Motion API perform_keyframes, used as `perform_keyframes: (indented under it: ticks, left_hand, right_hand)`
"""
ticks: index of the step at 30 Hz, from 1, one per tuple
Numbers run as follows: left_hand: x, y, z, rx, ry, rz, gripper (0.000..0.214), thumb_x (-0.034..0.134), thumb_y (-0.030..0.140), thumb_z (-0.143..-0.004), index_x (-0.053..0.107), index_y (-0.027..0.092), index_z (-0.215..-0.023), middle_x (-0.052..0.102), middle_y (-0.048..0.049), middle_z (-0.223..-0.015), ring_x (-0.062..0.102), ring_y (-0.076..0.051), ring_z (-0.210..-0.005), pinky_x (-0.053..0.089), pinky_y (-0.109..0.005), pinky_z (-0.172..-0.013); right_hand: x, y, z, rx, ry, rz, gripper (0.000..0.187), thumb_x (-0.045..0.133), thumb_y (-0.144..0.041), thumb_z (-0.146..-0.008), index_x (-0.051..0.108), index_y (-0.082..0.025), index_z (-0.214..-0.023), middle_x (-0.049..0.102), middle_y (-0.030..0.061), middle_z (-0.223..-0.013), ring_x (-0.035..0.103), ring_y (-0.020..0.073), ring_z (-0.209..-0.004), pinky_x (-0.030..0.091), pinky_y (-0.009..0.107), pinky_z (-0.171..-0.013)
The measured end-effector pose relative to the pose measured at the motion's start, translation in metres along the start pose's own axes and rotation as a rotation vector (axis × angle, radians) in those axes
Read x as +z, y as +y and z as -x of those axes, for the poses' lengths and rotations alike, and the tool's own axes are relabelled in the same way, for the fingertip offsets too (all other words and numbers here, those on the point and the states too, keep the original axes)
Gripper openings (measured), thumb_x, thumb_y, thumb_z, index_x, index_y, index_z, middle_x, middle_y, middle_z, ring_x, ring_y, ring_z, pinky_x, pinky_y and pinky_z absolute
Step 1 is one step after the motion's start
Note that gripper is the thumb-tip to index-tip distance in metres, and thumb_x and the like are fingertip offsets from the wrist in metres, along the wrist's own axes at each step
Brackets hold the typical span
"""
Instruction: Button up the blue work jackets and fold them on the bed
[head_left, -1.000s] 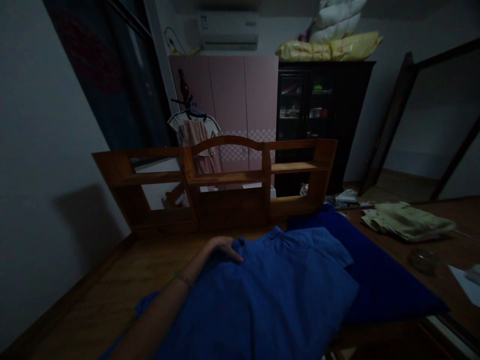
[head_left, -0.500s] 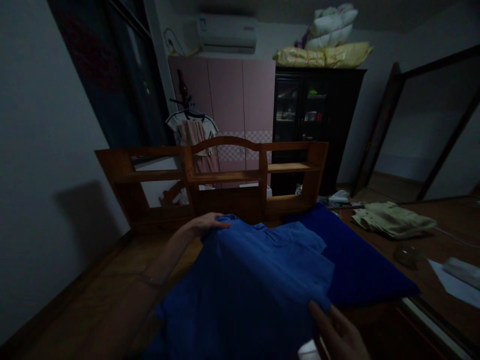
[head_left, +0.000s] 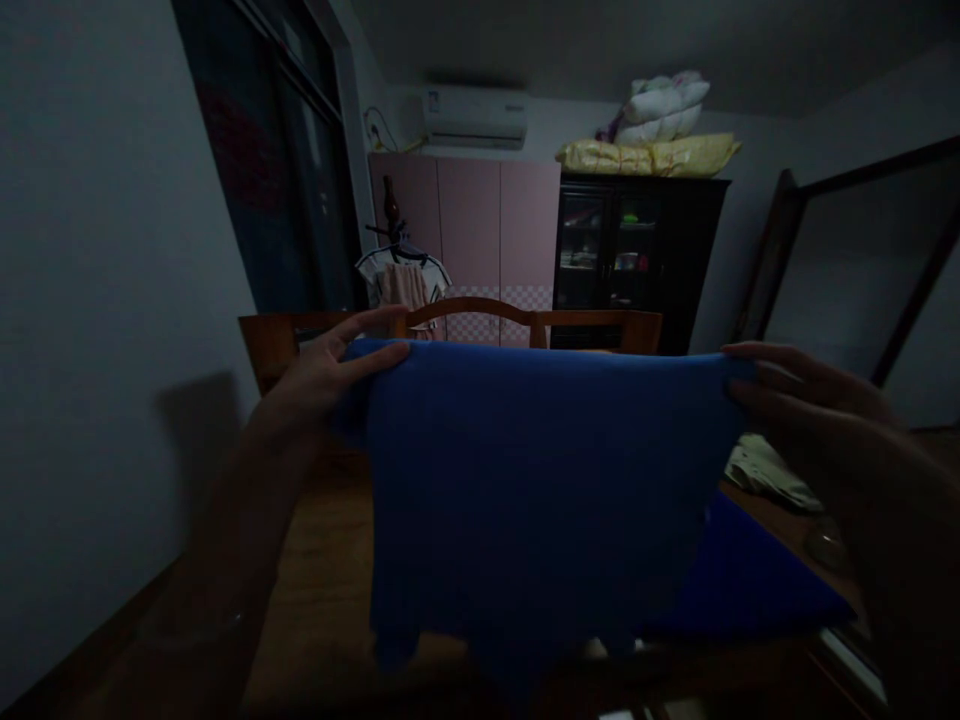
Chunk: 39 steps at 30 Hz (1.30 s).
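A wardrobe and a dark cabinet stand at the back of the room, and in front of them a headboard closes the far edge of the wooden bed. Over the middle of the bed, nearer its right edge than the wall side, hangs a blue cloth, lifted by its two top corners. The step in hand looks like spreading it flat in the air; the next move seems to call for both grips level and an even pull, so the top edge does not sag. That edge runs nearly straight and catches the light; the face below is smooth and dim, and the bottom edge drops in uneven lobes. Behind its lower right corner, a dark blue pad lies along the bed's right edge. The left hand has the top left corner, thumb in front, index finger stretched out above, some fabric bunched by the palm. The right hand pinches the top right corner between thumb and fingers, its other fingers loosely curled
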<state>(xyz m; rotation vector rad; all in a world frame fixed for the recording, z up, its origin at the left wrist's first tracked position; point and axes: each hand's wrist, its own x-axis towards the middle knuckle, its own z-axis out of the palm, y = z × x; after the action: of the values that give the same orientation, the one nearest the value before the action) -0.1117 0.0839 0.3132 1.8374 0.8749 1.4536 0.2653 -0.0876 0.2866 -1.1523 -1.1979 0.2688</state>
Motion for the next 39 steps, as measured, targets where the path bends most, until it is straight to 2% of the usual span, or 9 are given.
perform_keyframes:
  ticks: [7, 13, 18, 21, 26, 29, 32, 37, 39]
  left_hand:
    - [-0.005, -0.049, -0.035, -0.041, 0.098, -0.010, 0.062, 0.080, 0.045, -0.055, 0.064, 0.022, -0.111, 0.066, -0.0067, -0.102, 0.063, -0.019, -0.080, 0.050, -0.026, -0.062]
    - [-0.020, -0.070, -0.045, 0.063, 0.295, -0.086, 0.056, 0.079, 0.046, -0.056, 0.066, 0.022, -0.104, 0.065, -0.0061, -0.099, 0.061, -0.018, -0.082, 0.047, -0.024, -0.062]
    - [-0.035, -0.060, -0.039, 0.221, 0.508, -0.188, 0.048, 0.071, 0.045, -0.068, 0.062, 0.023, -0.110, 0.064, -0.0032, -0.101, 0.058, -0.017, -0.083, 0.046, -0.026, -0.064]
    - [-0.039, -0.052, -0.036, 0.374, 0.684, -0.337, 0.041, 0.066, 0.040, -0.075, 0.060, 0.023, -0.112, 0.062, -0.0010, -0.109, 0.058, -0.018, -0.092, 0.047, -0.031, -0.075]
    - [-0.031, -0.035, -0.027, 0.475, 0.842, -0.542, 0.035, 0.054, 0.041, -0.084, 0.055, 0.023, -0.114, 0.058, 0.0027, -0.118, 0.053, -0.020, -0.110, 0.041, -0.039, -0.094]
    - [-0.008, -0.035, -0.026, 0.395, 0.738, -0.655, 0.038, 0.046, 0.047, -0.087, 0.049, 0.029, -0.120, 0.052, 0.0062, -0.127, 0.047, -0.021, -0.117, 0.037, -0.041, -0.098]
    - [0.033, -0.062, -0.036, 0.349, 0.498, -0.629, 0.038, 0.052, 0.045, -0.083, 0.053, 0.025, -0.116, 0.058, 0.0003, -0.119, 0.052, -0.022, -0.111, 0.038, -0.039, -0.096]
    - [0.136, -0.169, -0.040, -0.030, -0.135, -0.797, 0.038, 0.055, 0.034, -0.083, 0.051, 0.025, -0.120, 0.059, -0.0041, -0.120, 0.053, -0.021, -0.109, 0.039, -0.034, -0.093]
    - [0.173, -0.212, -0.023, -0.108, -0.258, -0.837, 0.035, 0.057, 0.027, -0.080, 0.055, 0.023, -0.116, 0.063, -0.0056, -0.112, 0.056, -0.021, -0.104, 0.041, -0.033, -0.090]
  right_hand:
    - [0.040, 0.029, -0.056, -0.081, -0.191, 0.076, 0.044, 0.069, -0.038, -0.075, 0.063, -0.020, -0.115, 0.068, 0.0083, -0.103, 0.064, 0.0175, -0.080, 0.051, 0.028, -0.068]
    - [0.071, 0.022, -0.061, -0.502, -0.052, 0.674, 0.020, 0.063, -0.031, -0.080, 0.071, -0.020, -0.095, 0.069, 0.0054, -0.080, 0.064, 0.0212, -0.071, 0.049, 0.032, -0.067]
    - [0.089, -0.005, -0.040, -0.734, 0.036, 0.748, 0.016, 0.058, -0.026, -0.084, 0.065, -0.019, -0.096, 0.061, 0.0108, -0.105, 0.057, 0.0247, -0.098, 0.046, 0.035, -0.080]
    - [0.094, -0.017, -0.023, -0.650, -0.151, 0.596, 0.018, 0.053, -0.025, -0.088, 0.059, -0.018, -0.103, 0.062, 0.0084, -0.097, 0.060, 0.0191, -0.085, 0.047, 0.030, -0.072]
    - [0.092, -0.020, 0.021, -0.201, -0.536, 0.137, 0.021, 0.052, -0.037, -0.088, 0.054, -0.019, -0.100, 0.062, 0.0007, -0.076, 0.060, 0.0136, -0.067, 0.048, 0.022, -0.059]
    - [0.082, -0.003, 0.051, 0.087, -0.681, -0.122, 0.026, 0.053, -0.043, -0.087, 0.052, -0.020, -0.099, 0.063, 0.0019, -0.083, 0.063, 0.0159, -0.074, 0.053, 0.025, -0.063]
    - [0.066, 0.039, 0.079, 0.324, -0.658, -0.246, 0.029, 0.056, -0.045, -0.085, 0.051, -0.019, -0.098, 0.064, 0.0018, -0.081, 0.064, 0.0171, -0.073, 0.055, 0.030, -0.063]
    - [0.044, 0.154, 0.126, 0.568, -0.350, -0.242, 0.035, 0.062, -0.049, -0.078, 0.054, -0.018, -0.091, 0.061, -0.0018, -0.069, 0.062, 0.0160, -0.065, 0.054, 0.029, -0.062]
    - [0.037, 0.195, 0.143, 0.609, -0.241, -0.174, 0.041, 0.066, -0.053, -0.072, 0.055, -0.017, -0.088, 0.062, -0.0009, -0.068, 0.062, 0.0170, -0.064, 0.052, 0.028, -0.058]
